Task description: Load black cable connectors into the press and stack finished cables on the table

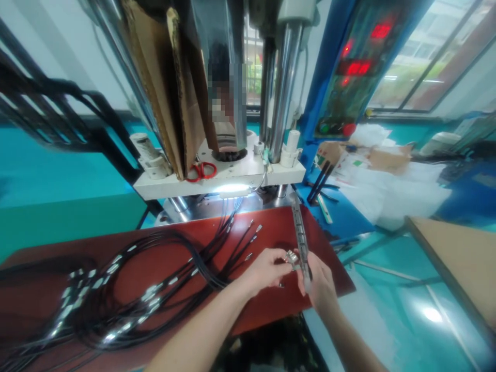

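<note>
My left hand (265, 269) is closed, pinching small shiny metal connector pieces (291, 257) between thumb and fingers. Close beside it, my right hand (321, 281) grips the lower end of a long narrow metal bar (299, 227) with notches along its face. The bar stands tilted, its top end pointing toward the machine. Both hands are above a red-brown board (267, 305). To their left lie bundled black cables (155, 289) with white labels or sleeves. Several loose cable ends with metal tips (253, 232) point toward the machine.
Ahead is a machine with a white platform (182, 188), metal columns (284, 88) and a bright lamp (235, 191). Red-handled scissors (201, 171) and cardboard (189, 103) rest on the platform. Right are a control panel (344, 67), a cutter (324, 209) and white bags (403, 186).
</note>
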The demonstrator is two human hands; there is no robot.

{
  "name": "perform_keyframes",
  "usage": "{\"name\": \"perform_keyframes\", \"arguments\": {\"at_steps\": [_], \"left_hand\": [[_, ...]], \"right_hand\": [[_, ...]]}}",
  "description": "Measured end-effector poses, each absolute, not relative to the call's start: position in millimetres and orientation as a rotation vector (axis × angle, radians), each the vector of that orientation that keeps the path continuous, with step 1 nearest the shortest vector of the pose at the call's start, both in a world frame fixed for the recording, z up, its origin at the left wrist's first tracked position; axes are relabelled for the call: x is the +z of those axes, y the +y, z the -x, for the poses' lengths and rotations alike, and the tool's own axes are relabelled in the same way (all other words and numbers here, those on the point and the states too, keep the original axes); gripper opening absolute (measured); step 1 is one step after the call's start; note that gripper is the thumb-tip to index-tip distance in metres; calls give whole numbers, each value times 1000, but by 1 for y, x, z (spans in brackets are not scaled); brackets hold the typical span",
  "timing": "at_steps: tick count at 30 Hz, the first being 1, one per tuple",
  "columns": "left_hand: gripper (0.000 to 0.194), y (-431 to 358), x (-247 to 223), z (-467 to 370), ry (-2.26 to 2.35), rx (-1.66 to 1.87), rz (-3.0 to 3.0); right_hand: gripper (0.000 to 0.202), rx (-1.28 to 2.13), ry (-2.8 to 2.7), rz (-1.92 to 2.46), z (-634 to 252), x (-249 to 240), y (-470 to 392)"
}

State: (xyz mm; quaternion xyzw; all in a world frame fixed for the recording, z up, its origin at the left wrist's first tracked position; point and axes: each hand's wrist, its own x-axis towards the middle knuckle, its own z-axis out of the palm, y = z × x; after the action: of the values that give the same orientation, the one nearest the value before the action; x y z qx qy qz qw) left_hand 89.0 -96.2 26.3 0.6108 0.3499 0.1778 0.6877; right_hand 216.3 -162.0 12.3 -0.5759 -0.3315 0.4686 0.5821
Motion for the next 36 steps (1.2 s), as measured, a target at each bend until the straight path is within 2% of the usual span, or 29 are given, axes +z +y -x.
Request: {"name": "perform_keyframes", "arguments": {"at_steps": [5,10,17,36], "left_hand": [[4,-104,33,-89,789,623,-1762],[1,-109,36,-90,777,637,-1947],[17,-107,27,-94,908,467,-1789],[14,-104,26,-98,962,472,-1654]], "right_hand": [[39,1071,-800,1362,-215,13,-164],[40,1030,-786,1403,-214,9,-166],[36,996,-826,1417,-212,11,-168],[31,953,-997,1495,-210,15,-166]]}}
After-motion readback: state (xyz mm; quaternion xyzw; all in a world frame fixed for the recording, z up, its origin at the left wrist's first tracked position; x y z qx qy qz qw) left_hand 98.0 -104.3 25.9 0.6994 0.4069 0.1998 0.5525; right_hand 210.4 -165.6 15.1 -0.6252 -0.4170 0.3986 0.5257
